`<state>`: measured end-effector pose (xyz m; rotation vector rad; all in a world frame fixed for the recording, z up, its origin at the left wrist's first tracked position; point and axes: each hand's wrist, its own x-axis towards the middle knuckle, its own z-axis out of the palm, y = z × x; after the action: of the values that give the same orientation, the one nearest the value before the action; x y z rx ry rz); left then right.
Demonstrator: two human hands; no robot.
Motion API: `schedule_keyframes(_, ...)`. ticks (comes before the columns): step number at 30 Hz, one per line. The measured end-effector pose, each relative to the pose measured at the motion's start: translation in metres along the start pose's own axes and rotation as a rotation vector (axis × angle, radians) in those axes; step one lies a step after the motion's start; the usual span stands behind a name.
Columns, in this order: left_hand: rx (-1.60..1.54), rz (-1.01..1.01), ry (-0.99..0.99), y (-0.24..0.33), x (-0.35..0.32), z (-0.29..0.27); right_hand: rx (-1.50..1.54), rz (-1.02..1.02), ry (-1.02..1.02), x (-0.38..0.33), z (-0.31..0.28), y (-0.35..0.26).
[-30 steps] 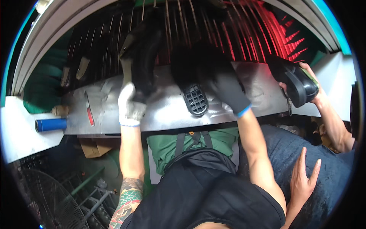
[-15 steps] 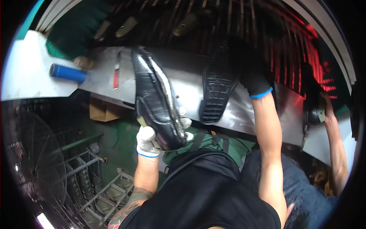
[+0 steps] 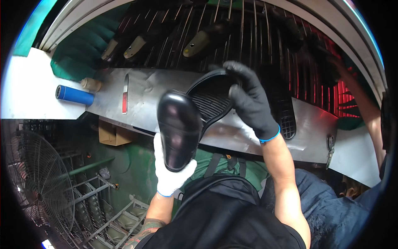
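Observation:
My left hand (image 3: 174, 178), in a white glove, is closed around a glossy black shoe upper (image 3: 178, 124), its rounded toe pointing away from me. A black rubber shoe sole (image 3: 212, 93) is pinched at its right edge by my right hand (image 3: 252, 99), which wears a dark grey glove. The sole's ribbed hollow inside faces me. It sits right against the shoe's right side, tilted; whether they touch along the whole edge is hidden. Another black sole (image 3: 287, 124) lies on the metal ledge (image 3: 248, 139), beyond my right wrist.
Several shoes, among them one with a pale heel (image 3: 198, 45), rest on a rack of metal bars (image 3: 244, 37) glowing red at right. A red-handled blade (image 3: 125, 99) and a blue cylinder (image 3: 76, 95) lie left. Below are a cardboard box (image 3: 112, 135) and fan (image 3: 39, 182). A co-worker's arm (image 3: 375, 133) reaches in from the right.
The shoe has been turned so its toe faces away and up. My right hand has lifted a sole off the ledge and brought it left to the shoe. The co-worker's arm moved up toward the rack.

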<state>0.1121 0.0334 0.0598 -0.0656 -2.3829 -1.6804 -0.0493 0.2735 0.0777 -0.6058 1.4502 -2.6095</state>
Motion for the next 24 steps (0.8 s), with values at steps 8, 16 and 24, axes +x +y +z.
schedule_keyframes(8, 0.456, 0.061, -0.072, 0.019, 0.007, 0.02, -0.087, -0.137, -0.289, -0.006, 0.001, -0.007)
schedule_keyframes(16, 0.415, 0.044, -0.069, 0.018, 0.01, 0.015, -0.185, -0.015, -0.283, 0.0, 0.005, -0.017)
schedule_keyframes(24, 0.447, 0.087, -0.067, 0.018, 0.012, 0.013, -0.162, -0.049, -0.295, 0.0, 0.003, -0.006)
